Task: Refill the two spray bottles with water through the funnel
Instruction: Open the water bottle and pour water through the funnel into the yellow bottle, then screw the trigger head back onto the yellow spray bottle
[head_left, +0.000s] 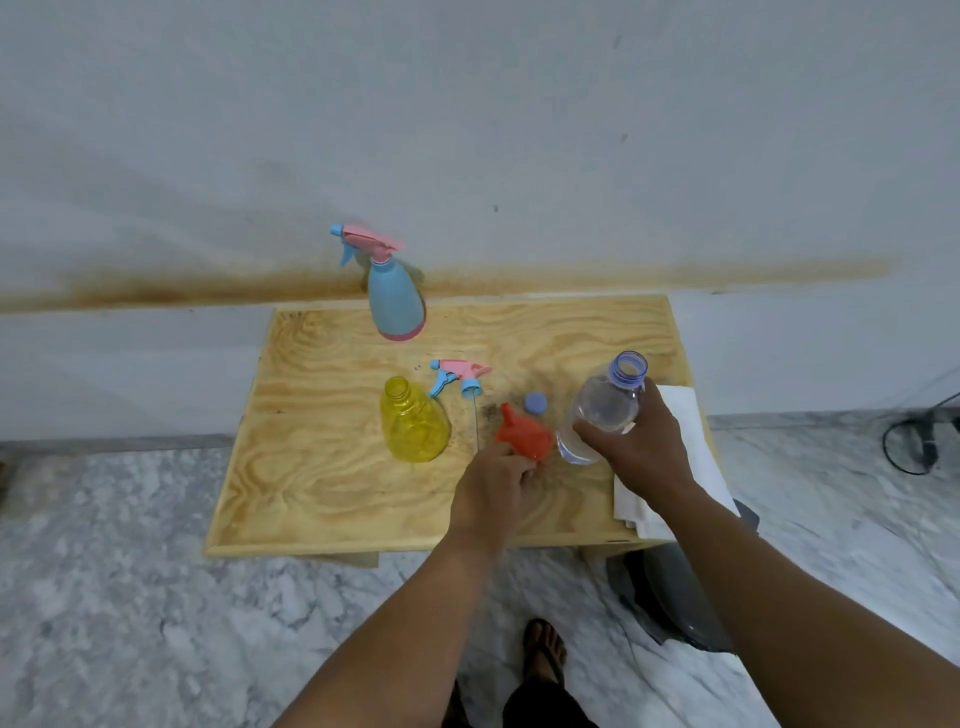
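On the wooden table, the left hand grips the red funnel with curled fingers at its near rim. The spout points away and to the left, toward the open yellow bottle, which stands just to the left of it, so this hand is the nearer one. The right hand is wrapped around the uncapped water bottle, which leans to the right. The blue spray bottle stands at the far edge, its sprayer on. The funnel probably must go left onto the yellow neck.

Both bare arms reach forward, left hand and right hand curled in grips.
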